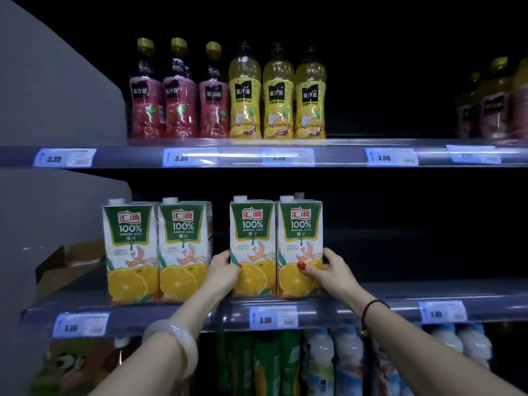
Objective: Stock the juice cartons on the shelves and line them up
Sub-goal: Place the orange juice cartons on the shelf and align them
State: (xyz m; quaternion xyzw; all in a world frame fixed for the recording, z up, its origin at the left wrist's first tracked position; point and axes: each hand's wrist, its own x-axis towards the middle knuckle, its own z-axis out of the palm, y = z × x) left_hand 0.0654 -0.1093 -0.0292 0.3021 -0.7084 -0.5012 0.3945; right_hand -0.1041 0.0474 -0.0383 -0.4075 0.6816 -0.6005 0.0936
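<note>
Four orange-juice cartons stand upright on the middle shelf (371, 297), faces forward. Each is white with a green top panel, cut oranges below and a white cap. The left pair (174, 247) touch side to side, as do the right pair (254, 238), with a gap between the pairs. The left hand (224, 271) and right hand (328, 270) clasp the right pair.

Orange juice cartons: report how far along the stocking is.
Done: the left pair of orange juice cartons stands side by side at the shelf front. In hand: the left hand and right hand grip the right pair from either side. Left: a gap separates the pairs, so closing it probably remains.
</note>
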